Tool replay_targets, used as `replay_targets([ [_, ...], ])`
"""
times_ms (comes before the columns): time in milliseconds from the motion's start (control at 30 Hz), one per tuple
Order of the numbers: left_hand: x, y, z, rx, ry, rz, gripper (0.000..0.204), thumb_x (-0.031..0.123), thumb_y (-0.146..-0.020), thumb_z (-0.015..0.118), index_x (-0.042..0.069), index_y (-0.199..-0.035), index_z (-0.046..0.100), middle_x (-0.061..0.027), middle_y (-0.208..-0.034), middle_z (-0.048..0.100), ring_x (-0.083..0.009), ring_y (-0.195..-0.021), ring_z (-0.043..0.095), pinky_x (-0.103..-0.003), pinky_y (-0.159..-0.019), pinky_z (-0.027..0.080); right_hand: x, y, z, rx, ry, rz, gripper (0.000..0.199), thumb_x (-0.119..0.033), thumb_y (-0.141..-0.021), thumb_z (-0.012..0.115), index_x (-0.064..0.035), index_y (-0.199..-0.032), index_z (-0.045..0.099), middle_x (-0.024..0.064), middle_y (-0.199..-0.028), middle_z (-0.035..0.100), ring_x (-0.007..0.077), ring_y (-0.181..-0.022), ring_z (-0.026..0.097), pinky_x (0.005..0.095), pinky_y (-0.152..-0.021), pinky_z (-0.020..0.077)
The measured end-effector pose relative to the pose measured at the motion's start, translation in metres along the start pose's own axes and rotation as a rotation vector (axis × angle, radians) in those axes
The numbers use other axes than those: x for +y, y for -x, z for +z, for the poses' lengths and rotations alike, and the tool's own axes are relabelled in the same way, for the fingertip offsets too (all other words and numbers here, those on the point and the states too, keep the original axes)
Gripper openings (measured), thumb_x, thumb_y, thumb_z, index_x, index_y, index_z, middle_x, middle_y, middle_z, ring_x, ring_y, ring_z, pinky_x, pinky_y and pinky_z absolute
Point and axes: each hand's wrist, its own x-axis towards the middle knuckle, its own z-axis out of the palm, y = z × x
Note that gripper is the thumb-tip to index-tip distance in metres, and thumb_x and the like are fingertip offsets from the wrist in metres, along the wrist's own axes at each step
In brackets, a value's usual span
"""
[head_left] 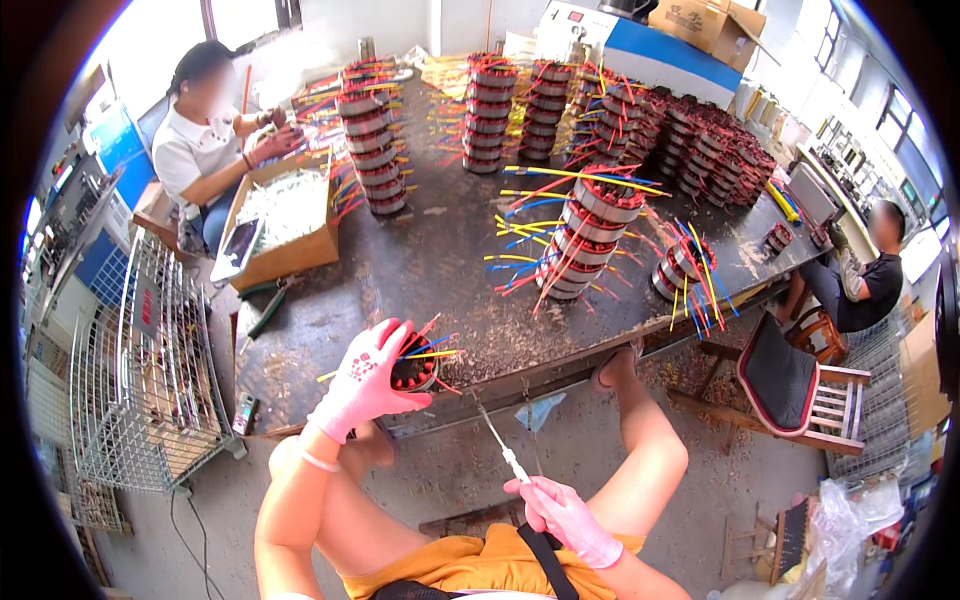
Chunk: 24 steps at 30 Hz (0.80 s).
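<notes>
A: What is held in the left hand (362, 385)?

B: A round motor coil (415, 372) is gripped at the near edge of the desk (420, 270). The hand is covered by a pink knitted glove, and its fingers (390, 345) are curled over the coil's rim. A dark ring with reddish winding is seen, and thin red, yellow and blue wires stick out from it.

A: And the right hand (565, 515)?

B: It is also gloved in pink, and is kept low above the lap, well apart from the coil. A slim white tool (500, 445) with a thin pointed metal tip is pinched between closed fingers, angled up toward the desk edge.

A: How is the desk surface described?

B: It is dark, worn and scuffed, and is littered with pale scraps. Tall stacks of coils (590, 235) are set on it, grey metal bands alternating with red windings, with coloured wires fanning out sideways. More stacks (375, 150) are seen further back.

A: What else is noted?

B: A cardboard box (285, 220) with white pieces stands at the left edge, beside a seated person (205, 140). A wire basket (140, 370) is seen at the left, and a wooden chair (800, 385) with a dark cushion at the right.
</notes>
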Motion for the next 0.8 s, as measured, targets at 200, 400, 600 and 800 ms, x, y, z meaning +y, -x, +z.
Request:
replay_targets([
  [200,-0.01,-0.005,-0.007,-0.041,0.057,0.019,0.094,0.029,-0.055,0.089,0.001,-0.136,0.05,-0.0217,-0.132,0.054,-0.04,-0.12,0.053,-0.045,-0.103,0.043,0.008,-0.014,0.009,0.012,0.034,0.006,0.035,-0.029,-0.103,0.052,-0.0008,-0.121,0.061,-0.0051,-0.062,0.044,0.0028,-0.055,0.036,0.021,-0.051,0.0266],
  [400,-0.013,-0.005,-0.013,-0.051,0.075,0.041,0.091,0.032,-0.058,0.088,0.005,-0.137,0.051,-0.02,-0.132,0.054,-0.0394,-0.12,0.053,-0.044,-0.103,0.043,-0.001,-0.013,0.017,0.004,0.005,0.053,0.032,-0.024,-0.104,0.051,0.0008,-0.121,0.06,-0.0053,-0.067,0.043,0.0036,-0.058,0.038,0.0205,-0.053,0.0288],
  [600,-0.009,-0.006,-0.014,-0.054,0.075,-0.004,0.09,0.025,-0.057,0.087,0.001,-0.135,0.051,-0.0195,-0.132,0.055,-0.0388,-0.12,0.053,-0.044,-0.103,0.043,0.005,-0.02,0.017,-0.021,-0.05,0.024,0.03,-0.021,-0.105,0.05,0.0027,-0.121,0.06,-0.0054,-0.07,0.042,0.0049,-0.058,0.04,0.0211,-0.054,0.0314],
  [800,-0.007,-0.008,-0.017,-0.084,0.084,-0.018,0.09,0.024,-0.057,0.086,0.001,-0.136,0.05,-0.0195,-0.134,0.054,-0.0383,-0.123,0.051,-0.043,-0.105,0.042,0.008,-0.019,0.016,-0.014,-0.07,0.026,0.03,-0.02,-0.105,0.049,0.0025,-0.12,0.06,-0.0052,-0.069,0.042,0.0049,-0.057,0.04,0.0213,-0.053,0.0314],
])
